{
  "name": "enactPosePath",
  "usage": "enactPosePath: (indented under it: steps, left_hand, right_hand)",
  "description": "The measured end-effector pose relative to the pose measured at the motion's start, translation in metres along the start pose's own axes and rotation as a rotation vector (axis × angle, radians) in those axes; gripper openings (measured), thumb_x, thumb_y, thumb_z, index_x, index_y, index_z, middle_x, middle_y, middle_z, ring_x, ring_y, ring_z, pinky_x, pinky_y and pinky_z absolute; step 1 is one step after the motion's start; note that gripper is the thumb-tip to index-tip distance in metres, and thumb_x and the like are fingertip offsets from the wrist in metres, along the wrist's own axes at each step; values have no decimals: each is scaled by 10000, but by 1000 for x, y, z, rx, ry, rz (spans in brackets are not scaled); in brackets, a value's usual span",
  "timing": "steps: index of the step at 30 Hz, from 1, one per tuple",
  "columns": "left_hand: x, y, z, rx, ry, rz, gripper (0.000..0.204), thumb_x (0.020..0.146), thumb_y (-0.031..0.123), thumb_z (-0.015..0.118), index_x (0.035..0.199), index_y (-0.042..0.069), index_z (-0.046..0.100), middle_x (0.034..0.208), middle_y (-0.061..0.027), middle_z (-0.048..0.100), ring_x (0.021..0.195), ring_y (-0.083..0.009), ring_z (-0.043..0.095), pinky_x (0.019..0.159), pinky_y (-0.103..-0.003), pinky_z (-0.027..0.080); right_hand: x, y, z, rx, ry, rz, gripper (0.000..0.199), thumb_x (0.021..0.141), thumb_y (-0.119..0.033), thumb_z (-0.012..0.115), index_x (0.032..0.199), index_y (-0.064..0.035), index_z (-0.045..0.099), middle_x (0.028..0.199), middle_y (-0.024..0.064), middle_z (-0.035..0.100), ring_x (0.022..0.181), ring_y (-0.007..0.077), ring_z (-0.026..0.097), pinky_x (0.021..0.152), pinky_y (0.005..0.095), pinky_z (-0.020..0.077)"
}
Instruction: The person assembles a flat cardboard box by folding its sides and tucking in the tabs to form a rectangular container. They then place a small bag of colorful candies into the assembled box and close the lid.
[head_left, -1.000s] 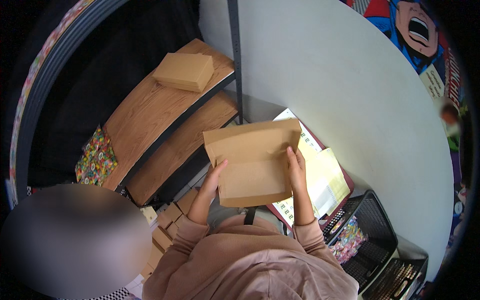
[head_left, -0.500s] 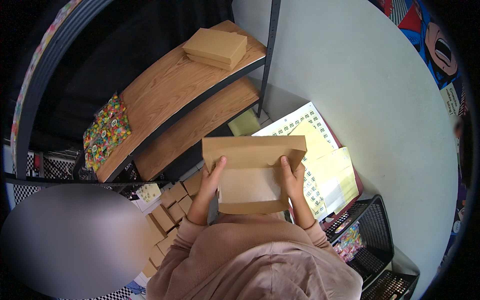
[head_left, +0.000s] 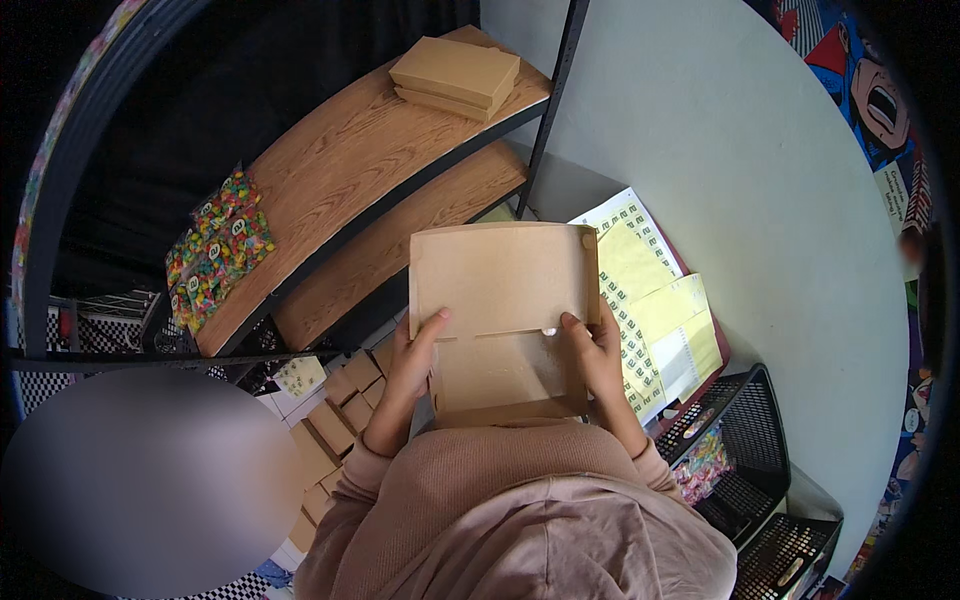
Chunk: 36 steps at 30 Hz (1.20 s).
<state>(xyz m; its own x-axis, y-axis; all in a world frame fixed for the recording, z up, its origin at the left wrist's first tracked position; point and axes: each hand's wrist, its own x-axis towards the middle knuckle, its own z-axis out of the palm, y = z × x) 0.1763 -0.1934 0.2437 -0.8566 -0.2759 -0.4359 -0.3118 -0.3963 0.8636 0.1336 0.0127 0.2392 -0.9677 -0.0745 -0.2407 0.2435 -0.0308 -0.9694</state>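
A: The brown cardboard box [head_left: 500,320] sits in front of the person's chest, held up over the sheets of yellow stickers [head_left: 650,310], with its lid folded open and away from the body.

B: And the hands?

A: Left hand [head_left: 408,372] has its grip closed on the box's left edge, thumb lying on the inside face near the fold. Right hand [head_left: 598,355] is closed on the right edge the same way, thumb resting at the fold line. The tray part is nearest the body, the lid flap beyond it.

B: What is around it?

A: To the upper left a wooden shelf [head_left: 330,190] runs slantwise in a black metal frame, with a second shelf board [head_left: 400,250] below it. Two shut flat brown boxes [head_left: 455,75] are stacked at the far end of the upper shelf, well apart from the held one. A bag of colourful sweets [head_left: 215,250] lies at the shelf's near end.

B: Anything lower down?

A: A cluster of small brown boxes [head_left: 335,420] lies near the left forearm. To the right, a black mesh basket [head_left: 735,455] stands just beside the sticker sheets, against the pale wall [head_left: 750,200].
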Motion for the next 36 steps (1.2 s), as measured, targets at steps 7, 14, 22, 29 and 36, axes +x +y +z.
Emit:
enactPosePath:
  steps: [7, 14, 22, 29, 36]
  left_hand:
    - [0, -15, -12, -11, 56, 58, 368, 797, 95, 524, 1132, -30, 438, 1045, -107, 532, 935, -152, 517, 789, -273, 423]
    - [-5, -10, -27, -76, 71, -47, 433, 766, 76, 531, 1149, 3, 343, 1059, -104, 471, 963, -184, 493, 819, -295, 412]
    - [-16, -9, -74, -154, 87, 35, 559, 787, 151, 576, 1239, 13, 277, 1216, -127, 367, 1130, -206, 382, 930, -308, 331]
    - [-61, -62, -159, -306, 72, -38, 711, 816, 220, 558, 1355, 40, 131, 1321, -142, 305, 1214, -244, 319, 969, -337, 306]
    - [-118, -88, -211, -450, 501, 136, 627, 828, 218, 545, 1323, 35, 206, 1260, -129, 389, 1153, -240, 401, 935, -356, 356]
  right_hand:
    - [-8, 7, 11, 96, -22, 69, 361, 824, -138, 551, 1125, 6, 413, 975, 98, 532, 913, 153, 500, 788, 258, 404]
    - [-15, 14, 27, 44, 7, 25, 541, 771, -33, 488, 1272, -16, 285, 1188, 187, 410, 1088, 227, 420, 904, 289, 348]
    - [10, 13, 69, -31, -207, -26, 661, 728, 17, 459, 1343, -55, 228, 1319, 192, 284, 1178, 261, 345, 958, 306, 313]
    - [31, 13, 158, 30, -521, -90, 622, 775, -114, 563, 1321, -34, 275, 1310, 155, 316, 1196, 246, 322, 983, 321, 265]
    - [76, 33, 284, 45, -505, -333, 449, 810, -328, 586, 1100, 5, 507, 1072, 131, 513, 986, 195, 487, 854, 292, 360]
